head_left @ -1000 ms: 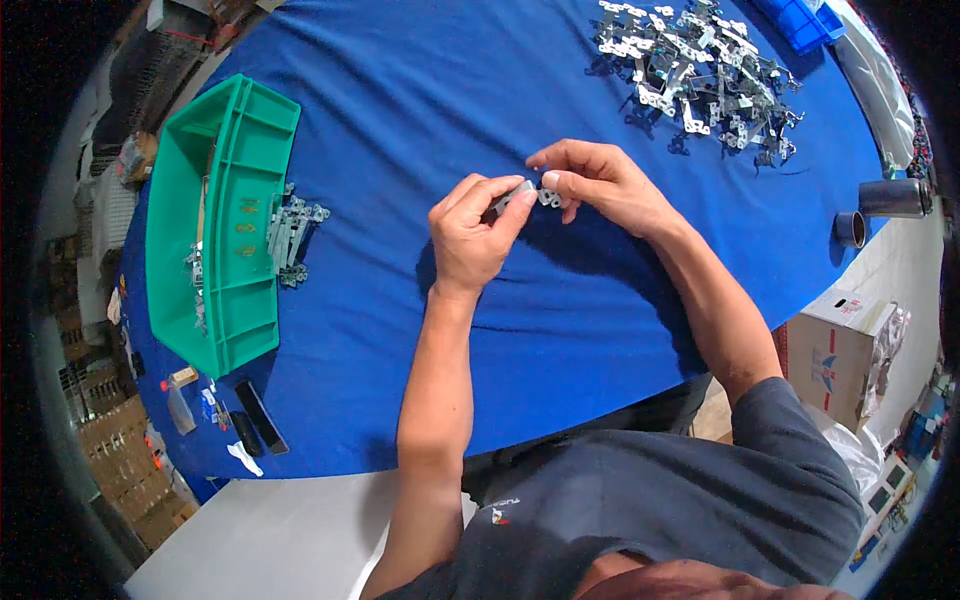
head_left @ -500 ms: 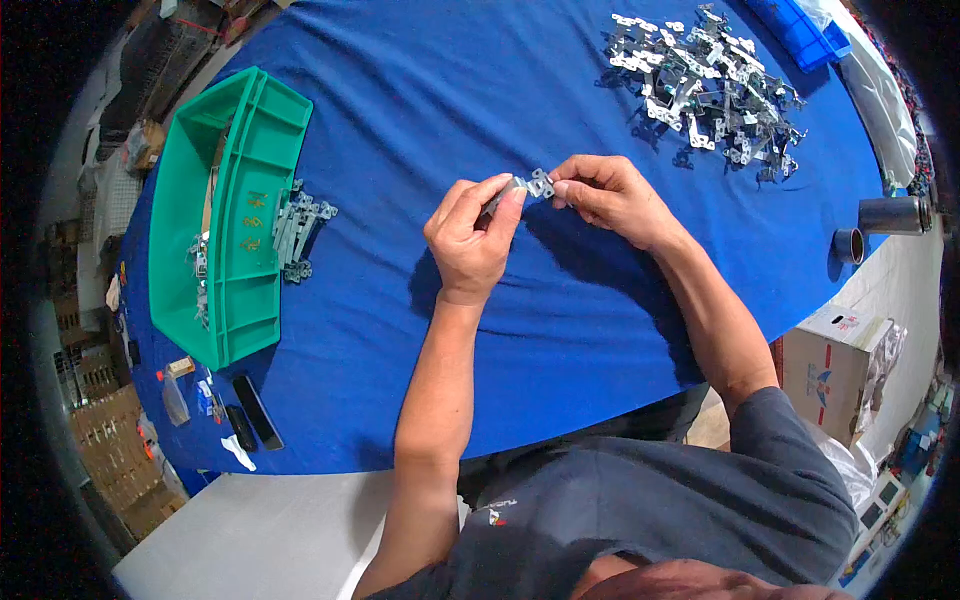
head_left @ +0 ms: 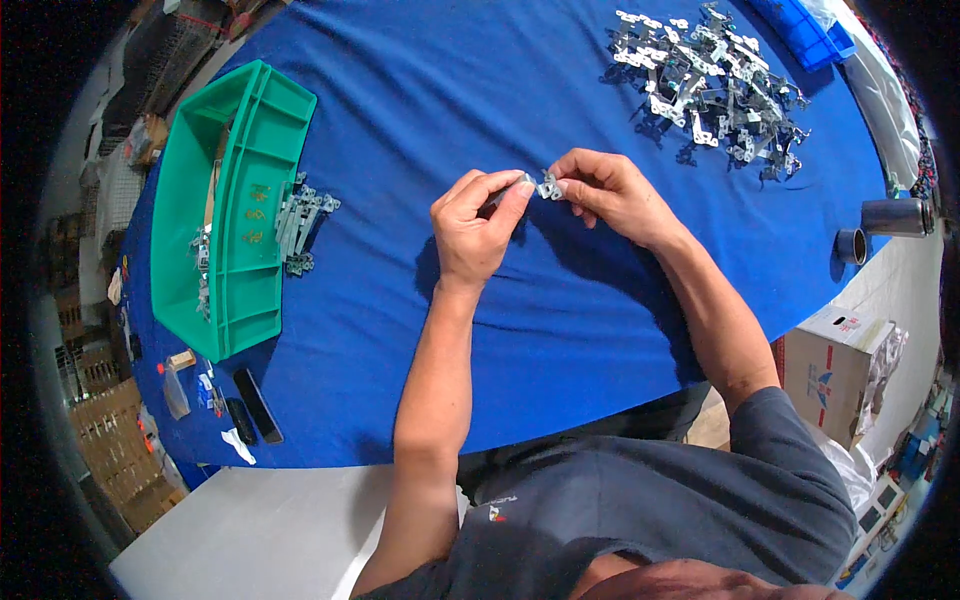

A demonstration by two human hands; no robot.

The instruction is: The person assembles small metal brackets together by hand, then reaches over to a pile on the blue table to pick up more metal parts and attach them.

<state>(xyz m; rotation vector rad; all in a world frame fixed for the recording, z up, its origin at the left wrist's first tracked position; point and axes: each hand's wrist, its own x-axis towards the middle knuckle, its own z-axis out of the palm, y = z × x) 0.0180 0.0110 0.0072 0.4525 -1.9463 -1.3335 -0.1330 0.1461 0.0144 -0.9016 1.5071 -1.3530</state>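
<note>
Between my two hands, above the middle of the blue cloth, is a small silvery metal bracket (head_left: 549, 187). My left hand (head_left: 474, 225) pinches its left end between thumb and fingers, which cover much of it. With thumb and forefinger, my right hand (head_left: 612, 198) grips the other end. A loose heap of similar metal brackets (head_left: 700, 85) lies at the far right. Another, tidier pile of brackets (head_left: 300, 225) rests at the left against a green plastic bin (head_left: 270, 310).
More metal parts (head_left: 203, 275) lie inside the green bin. A phone (head_left: 258, 405) is at the near left. A blue tray (head_left: 800, 35) stands at the far right corner, a metal tumbler (head_left: 895, 217) at the right edge. A cardboard box (head_left: 830, 370) sits beyond the table.
Both hands stay around the bracket. My left hand has shifted slightly right, and the bracket's exposed end has turned a little. My right fingers have changed their grip slightly.
</note>
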